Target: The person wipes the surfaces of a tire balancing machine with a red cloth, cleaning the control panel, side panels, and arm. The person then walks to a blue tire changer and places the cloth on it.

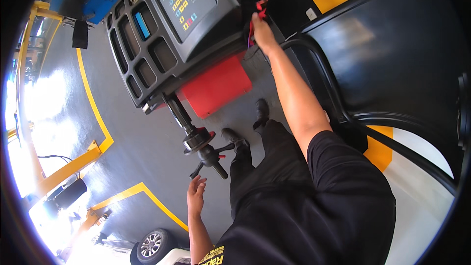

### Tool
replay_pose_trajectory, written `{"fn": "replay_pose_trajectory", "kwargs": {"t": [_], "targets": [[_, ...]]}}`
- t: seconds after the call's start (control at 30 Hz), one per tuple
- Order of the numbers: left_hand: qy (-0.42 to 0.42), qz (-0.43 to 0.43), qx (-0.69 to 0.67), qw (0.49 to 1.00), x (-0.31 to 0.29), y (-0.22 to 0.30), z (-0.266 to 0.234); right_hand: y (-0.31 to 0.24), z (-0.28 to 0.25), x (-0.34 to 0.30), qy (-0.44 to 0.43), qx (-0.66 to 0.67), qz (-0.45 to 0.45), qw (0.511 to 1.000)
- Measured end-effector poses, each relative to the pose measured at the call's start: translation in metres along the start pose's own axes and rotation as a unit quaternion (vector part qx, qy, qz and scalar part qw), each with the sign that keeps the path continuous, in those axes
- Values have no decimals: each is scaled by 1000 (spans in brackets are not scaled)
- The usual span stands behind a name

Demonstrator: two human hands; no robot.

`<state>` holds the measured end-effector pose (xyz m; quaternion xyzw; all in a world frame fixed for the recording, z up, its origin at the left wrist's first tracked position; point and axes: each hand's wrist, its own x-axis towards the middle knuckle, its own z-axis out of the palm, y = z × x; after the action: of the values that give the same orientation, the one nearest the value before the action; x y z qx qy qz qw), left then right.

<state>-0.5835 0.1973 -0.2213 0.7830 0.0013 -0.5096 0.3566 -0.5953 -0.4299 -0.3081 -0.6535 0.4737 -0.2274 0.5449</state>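
Observation:
A wheel balancer with a grey top stands in front of me. From its side a dark shaft sticks out toward me, carrying a black quick-release wing nut. My left hand is just below one handle of the wing nut, apart from it, fingers loosely bent and holding nothing. To the right, my right arm stretches forward to the machine's far right side. There my right hand closes around something beside small red pieces; its fingers are partly hidden, so I cannot make out what they hold.
Compartments in the balancer top hold a blue strip and small pieces. A red panel sits below. At right are a black curved tube and a large black hood. Yellow lift frames and a car wheel lie left.

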Motion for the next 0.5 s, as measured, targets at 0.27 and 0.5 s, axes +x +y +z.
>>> {"fn": "replay_pose_trajectory", "kwargs": {"t": [0.27, 0.5], "targets": [[21, 255, 87, 963, 47, 256, 77, 36, 39, 9, -209, 169, 63, 961], [74, 549, 228, 801, 127, 493, 189, -22, 61, 124, -247, 194, -41, 949]]}}
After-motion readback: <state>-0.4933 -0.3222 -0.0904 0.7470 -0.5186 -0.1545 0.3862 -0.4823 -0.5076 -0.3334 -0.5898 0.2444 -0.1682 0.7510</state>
